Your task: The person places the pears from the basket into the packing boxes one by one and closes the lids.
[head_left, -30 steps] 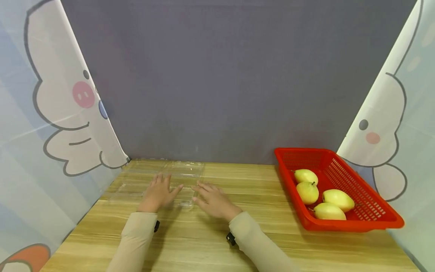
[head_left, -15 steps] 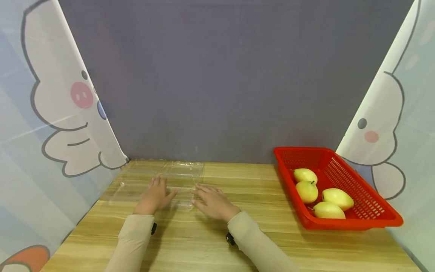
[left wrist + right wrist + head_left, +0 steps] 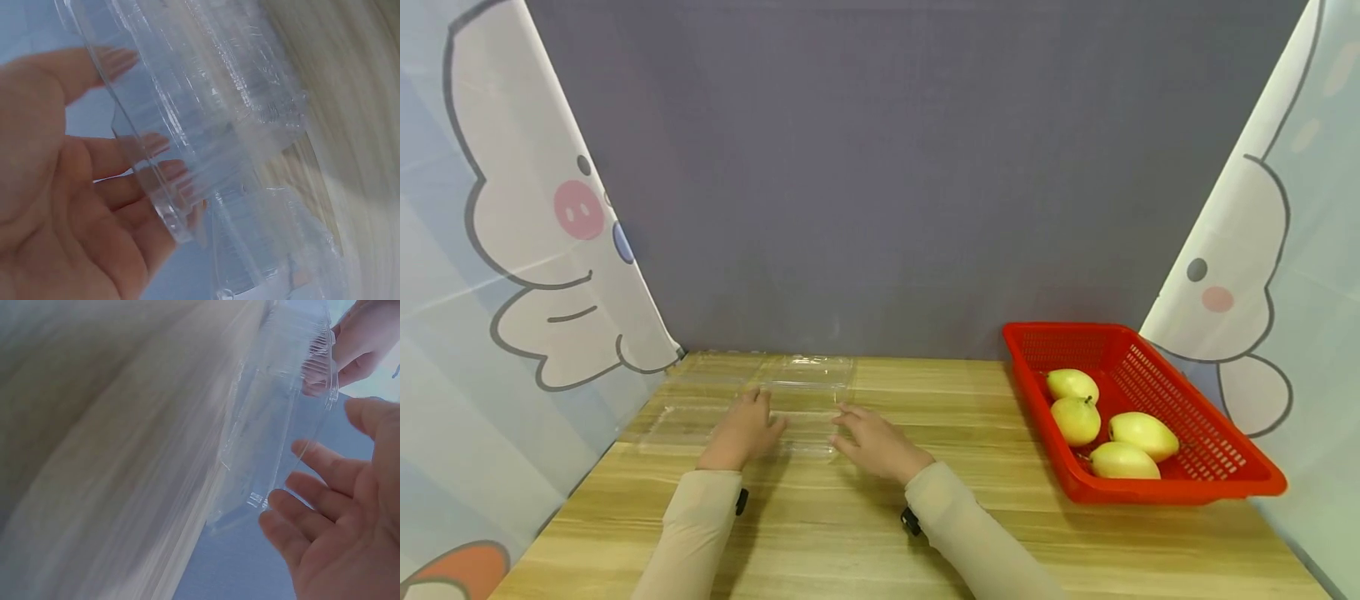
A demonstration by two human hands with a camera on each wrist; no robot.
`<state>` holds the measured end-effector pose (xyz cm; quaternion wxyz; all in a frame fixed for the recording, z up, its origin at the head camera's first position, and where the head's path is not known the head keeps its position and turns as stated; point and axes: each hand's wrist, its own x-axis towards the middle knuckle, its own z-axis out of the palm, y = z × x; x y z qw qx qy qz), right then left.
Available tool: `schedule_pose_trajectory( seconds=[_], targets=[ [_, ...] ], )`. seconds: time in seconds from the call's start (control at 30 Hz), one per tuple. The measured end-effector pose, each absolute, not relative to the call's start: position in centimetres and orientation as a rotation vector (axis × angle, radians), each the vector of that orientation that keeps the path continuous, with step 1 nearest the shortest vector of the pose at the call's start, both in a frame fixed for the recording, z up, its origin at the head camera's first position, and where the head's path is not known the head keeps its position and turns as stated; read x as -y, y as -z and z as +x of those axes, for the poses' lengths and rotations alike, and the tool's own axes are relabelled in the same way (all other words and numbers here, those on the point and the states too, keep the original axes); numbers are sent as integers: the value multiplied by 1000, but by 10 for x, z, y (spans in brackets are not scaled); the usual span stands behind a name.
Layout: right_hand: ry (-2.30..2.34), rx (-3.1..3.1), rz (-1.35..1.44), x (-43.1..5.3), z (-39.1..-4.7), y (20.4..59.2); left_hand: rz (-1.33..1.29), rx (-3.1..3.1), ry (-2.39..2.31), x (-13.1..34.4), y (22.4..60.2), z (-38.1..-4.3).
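Clear plastic boxes lie at the back left of the table: a front section [image 3: 681, 425] and a rear section [image 3: 808, 372], and whether they are joined I cannot tell. My left hand [image 3: 741, 431] is over the front section, its fingers loosely bent. In the left wrist view its fingertips show through the clear plastic wall [image 3: 187, 94]. My right hand [image 3: 877, 444] is at the right end of that plastic, thumb and fingers spread. The right wrist view has its fingertips at the rim of the clear box [image 3: 269, 425]; contact is hard to judge.
A red plastic basket [image 3: 1247, 471] stands on the right of the wooden table [image 3: 820, 542]. It holds several yellow oval fruits [image 3: 1142, 435] with stems. A grey cloth [image 3: 880, 175] hangs behind, and printed curtains [image 3: 445, 350] flank the table.
Both hands stay around the clear plastic. The left hand has shifted slightly left and its thumb has drawn in. The right hand has moved only slightly. The basket and fruits keep their places.
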<state>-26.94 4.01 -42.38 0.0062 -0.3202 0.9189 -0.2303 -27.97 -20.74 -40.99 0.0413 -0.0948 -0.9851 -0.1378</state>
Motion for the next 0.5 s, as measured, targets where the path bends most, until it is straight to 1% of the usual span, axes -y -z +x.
schedule_pose_trajectory(
  seconds=[0.13, 0.33, 0.5],
  targets=[
    [759, -2869, -975, -40, -270, 421, -312, 2958, 493, 209, 407, -281],
    [797, -2935, -986, -44, -274, 417, -259, 2902, 607, 210, 405, -280],
    [869, -2967, -941, -49, -275, 415, -256, 2881, 684, 209, 405, -280]
  ],
)
